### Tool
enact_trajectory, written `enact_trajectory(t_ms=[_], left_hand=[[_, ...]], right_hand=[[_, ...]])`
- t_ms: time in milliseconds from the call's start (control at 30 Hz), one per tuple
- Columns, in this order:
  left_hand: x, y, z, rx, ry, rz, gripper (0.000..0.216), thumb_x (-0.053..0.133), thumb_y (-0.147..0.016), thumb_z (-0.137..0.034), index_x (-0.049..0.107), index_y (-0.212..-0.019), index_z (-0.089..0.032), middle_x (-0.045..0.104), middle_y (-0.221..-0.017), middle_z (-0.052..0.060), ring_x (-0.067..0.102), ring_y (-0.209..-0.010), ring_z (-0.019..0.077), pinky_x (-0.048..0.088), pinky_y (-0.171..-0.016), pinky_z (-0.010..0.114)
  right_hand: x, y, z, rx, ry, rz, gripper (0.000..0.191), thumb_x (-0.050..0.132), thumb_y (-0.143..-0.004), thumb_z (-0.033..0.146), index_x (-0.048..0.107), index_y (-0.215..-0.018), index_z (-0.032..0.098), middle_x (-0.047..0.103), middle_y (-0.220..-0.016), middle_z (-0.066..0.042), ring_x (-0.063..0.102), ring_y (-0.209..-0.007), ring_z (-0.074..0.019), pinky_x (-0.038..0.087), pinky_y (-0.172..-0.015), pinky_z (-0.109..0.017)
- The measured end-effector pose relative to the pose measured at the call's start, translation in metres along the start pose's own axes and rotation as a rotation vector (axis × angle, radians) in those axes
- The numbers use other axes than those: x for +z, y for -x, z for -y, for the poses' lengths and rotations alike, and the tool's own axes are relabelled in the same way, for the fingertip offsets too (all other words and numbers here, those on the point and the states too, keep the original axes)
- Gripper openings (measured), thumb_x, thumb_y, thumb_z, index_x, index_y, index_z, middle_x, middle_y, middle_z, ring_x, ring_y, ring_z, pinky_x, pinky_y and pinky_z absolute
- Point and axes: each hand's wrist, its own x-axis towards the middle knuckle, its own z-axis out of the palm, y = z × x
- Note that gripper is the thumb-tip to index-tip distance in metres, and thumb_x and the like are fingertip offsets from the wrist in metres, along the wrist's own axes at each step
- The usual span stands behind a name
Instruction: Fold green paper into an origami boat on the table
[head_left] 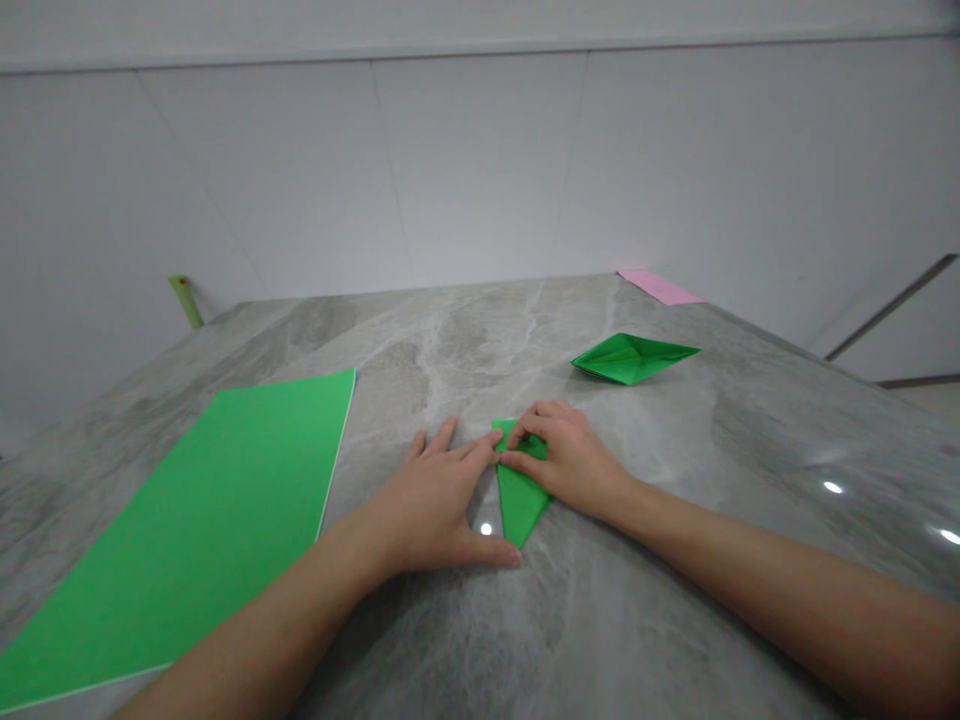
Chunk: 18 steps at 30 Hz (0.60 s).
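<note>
A small piece of folded green paper [519,502], narrowing to a point towards me, lies flat on the table. Beside its left edge my left hand [439,505] rests with fingers spread, the thumb at the paper's lower tip and a fingertip at its upper left. My right hand [570,458] covers the paper's right side, thumb and index finger brought together in a pinch at its left edge. What exactly lies between those fingertips is too small to see. Beyond the right hand sits a folded green paper boat shape [634,360], pointed at both ends.
A stack of large green paper sheets [217,510] lies on the left of the grey marbled table [465,340]. At the far right edge is a pink paper [660,287]. A yellow-green strip [186,300] stands at the far left, by the white wall [480,170].
</note>
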Motion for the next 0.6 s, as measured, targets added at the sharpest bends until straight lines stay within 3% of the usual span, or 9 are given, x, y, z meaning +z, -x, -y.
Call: enact_trajectory(t_ms=[133,300,600], left_hand=[[-0.001,0.000,0.000,0.017,-0.003,0.003,0.108,0.068,-0.068,-0.070,0.021,-0.155,-0.026,0.028,-0.160,0.009,0.006,-0.146,0.0481,0.015,-0.112,0.072],[0.000,0.000,0.002,0.031,0.002,-0.006,0.106,0.069,-0.068,-0.069,0.025,-0.153,-0.024,0.032,-0.158,0.011,0.010,-0.145,0.0490,0.016,-0.111,0.072],[0.002,0.000,0.003,0.023,-0.012,-0.009,0.112,0.067,-0.066,-0.075,0.020,-0.155,-0.024,0.027,-0.160,0.011,0.007,-0.145,0.0482,0.016,-0.112,0.070]], right_hand=[[-0.009,0.007,0.009,-0.104,0.082,-0.061,0.035,0.075,-0.076,0.039,0.070,-0.105,0.021,0.060,-0.110,-0.013,0.052,-0.109,-0.0315,0.040,-0.095,-0.050],[-0.018,0.019,0.021,-0.271,0.152,0.062,0.076,0.082,-0.063,0.048,0.057,-0.130,0.022,0.047,-0.138,-0.019,0.031,-0.136,-0.0428,0.014,-0.110,-0.067],[-0.022,0.027,0.020,-0.284,0.117,0.193,0.092,0.075,-0.068,0.039,0.033,-0.148,0.016,0.027,-0.155,-0.023,0.001,-0.148,-0.0429,0.004,-0.112,-0.070]])
